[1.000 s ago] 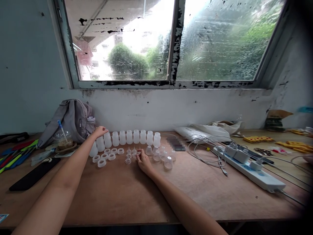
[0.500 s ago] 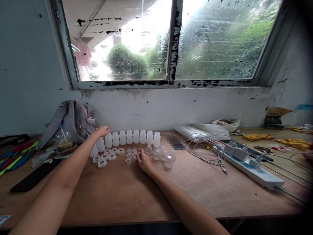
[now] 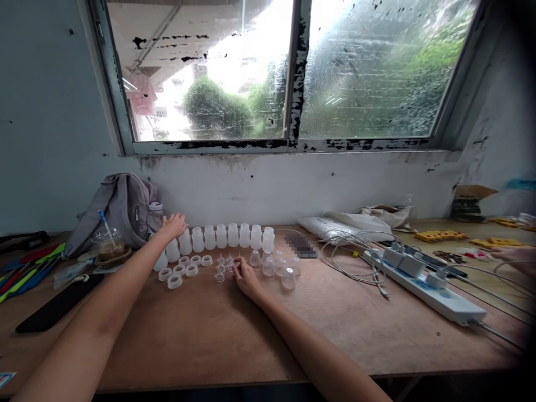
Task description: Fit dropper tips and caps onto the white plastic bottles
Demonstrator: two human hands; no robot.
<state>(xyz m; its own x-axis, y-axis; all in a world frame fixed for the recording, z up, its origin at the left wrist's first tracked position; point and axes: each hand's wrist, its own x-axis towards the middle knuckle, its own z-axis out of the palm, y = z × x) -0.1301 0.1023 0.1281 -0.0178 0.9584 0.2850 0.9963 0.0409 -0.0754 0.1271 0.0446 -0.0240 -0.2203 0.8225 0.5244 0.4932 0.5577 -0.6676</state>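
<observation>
My left hand (image 3: pixel 173 224) reaches over the left end of a curved row of frosted white baby bottles (image 3: pixel 209 238). Its fingers are spread and hold nothing. My right hand (image 3: pixel 246 276) rests on the table, fingers curled in, right beside several clear bottle nipples (image 3: pixel 220 261). What its fingertips grip, if anything, is hidden. White screw rings (image 3: pixel 175 281) lie in a cluster in front of the bottles. Clear dome caps (image 3: pixel 288 279) stand to the right of my right hand.
A grey backpack (image 3: pixel 121 209), a drink cup (image 3: pixel 108 243) and a black flat case (image 3: pixel 58 302) are on the left. To the right lie a blurred dark phone (image 3: pixel 302 244), tangled cables (image 3: pixel 347 254) and a power strip (image 3: pixel 431 285). Another person's hand (image 3: pixel 513 255) is at far right.
My left hand has opened its fingers, shifting slightly left over the bottles. My right hand stays nearly still. The other person's hand has come further into view at the right.
</observation>
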